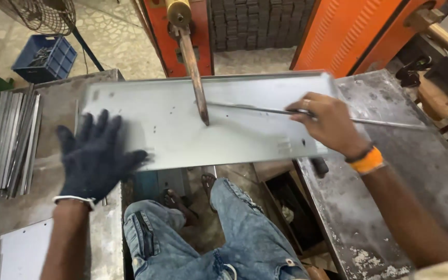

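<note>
I see a long grey sheet-metal panel [182, 129] lying flat across the gap between two parts of the bench [390, 155], its long axis running left to right across my view, with its far edge turned up in a low lip. The left hand [95, 155], in a dark knitted glove, lies spread and flat on the panel's left end, fingers pointing away from me, pressing down rather than gripping. The right hand [327, 122] is bare, with an orange band at the wrist, and is closed around a thin metal rod [265, 109]. That rod lies nearly parallel to the panel's long axis, one end near the panel's middle and the other reaching out to the right over the bench top.

A tapered copper-coloured electrode arm [193, 72] comes down from the orange machine [182, 31] beyond the panel and its tip meets the panel close to the rod's left end. I cannot tell whether the tip actually touches the rod.

On the left of the bench, a stack of narrow metal strips [6, 140] lies with its long axis pointing away from me. Farther off on the floor stands a blue plastic crate [45, 57]. Below the panel are knees in blue jeans [224, 238].
</note>
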